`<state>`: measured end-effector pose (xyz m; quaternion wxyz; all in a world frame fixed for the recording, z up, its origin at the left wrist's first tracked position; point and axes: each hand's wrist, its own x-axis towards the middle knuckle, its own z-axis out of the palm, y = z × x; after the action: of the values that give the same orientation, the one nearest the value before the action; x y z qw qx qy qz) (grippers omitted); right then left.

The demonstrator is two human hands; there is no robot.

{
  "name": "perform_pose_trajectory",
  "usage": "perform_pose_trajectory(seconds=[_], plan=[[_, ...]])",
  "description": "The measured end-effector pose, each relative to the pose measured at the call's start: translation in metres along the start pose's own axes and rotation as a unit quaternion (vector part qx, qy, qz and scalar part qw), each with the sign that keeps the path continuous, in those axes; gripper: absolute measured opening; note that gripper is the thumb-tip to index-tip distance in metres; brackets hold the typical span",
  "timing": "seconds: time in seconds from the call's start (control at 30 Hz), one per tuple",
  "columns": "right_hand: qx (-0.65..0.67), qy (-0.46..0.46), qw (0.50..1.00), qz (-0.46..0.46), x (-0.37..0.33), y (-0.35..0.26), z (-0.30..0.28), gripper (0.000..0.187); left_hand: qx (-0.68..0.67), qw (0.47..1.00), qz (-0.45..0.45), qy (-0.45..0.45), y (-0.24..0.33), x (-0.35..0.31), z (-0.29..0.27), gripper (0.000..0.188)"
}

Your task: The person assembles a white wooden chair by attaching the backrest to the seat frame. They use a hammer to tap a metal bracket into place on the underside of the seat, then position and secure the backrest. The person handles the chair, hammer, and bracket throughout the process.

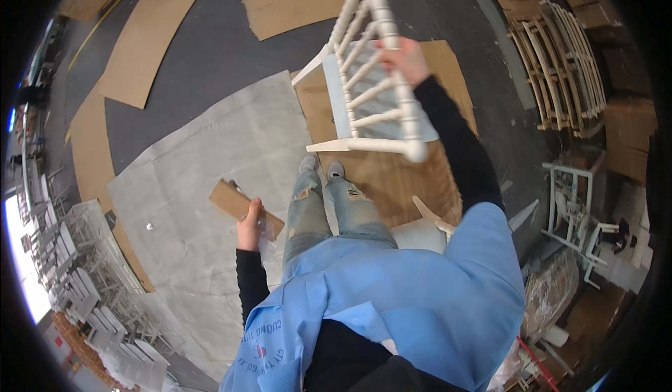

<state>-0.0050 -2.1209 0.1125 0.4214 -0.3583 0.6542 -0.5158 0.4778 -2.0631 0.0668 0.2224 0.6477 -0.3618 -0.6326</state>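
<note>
My right hand is wrapped round the back of a white chair with ringed, turned spindles, ahead and right of my feet. The chair is tilted, with its pale seat partly seen between the spindles. Low on the left, my left hand is closed on a small flat piece of brown cardboard. Some clear plastic hangs beside that hand, and a small dark thing shows at the cardboard's far edge, too hidden to name.
A grey sheet and a large cardboard sheet cover the floor by my feet. Close by my right side is another white seat. Stacked chair frames stand far right; several white chair parts line the left.
</note>
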Motion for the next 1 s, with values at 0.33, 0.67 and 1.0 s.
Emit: perform_pose_trajectory(seconds=[0.33,0.67,1.0], plan=[[0.04,0.246,0.954,0.167,-0.319,-0.012,0.029,0.052,0.19,0.95,0.028,-0.247,0.105,0.144,0.131,0.044],[-0.246,0.639,0.707,0.179,-0.313,-0.026,0.001,0.083,0.226,0.888,-0.017,-0.4,0.11,0.163,0.23,0.044],[-0.178,0.509,0.767,0.348,-0.305,-0.067,-0.116,0.028,0.218,0.886,-0.062,-0.406,0.087,0.18,0.204,0.034]])
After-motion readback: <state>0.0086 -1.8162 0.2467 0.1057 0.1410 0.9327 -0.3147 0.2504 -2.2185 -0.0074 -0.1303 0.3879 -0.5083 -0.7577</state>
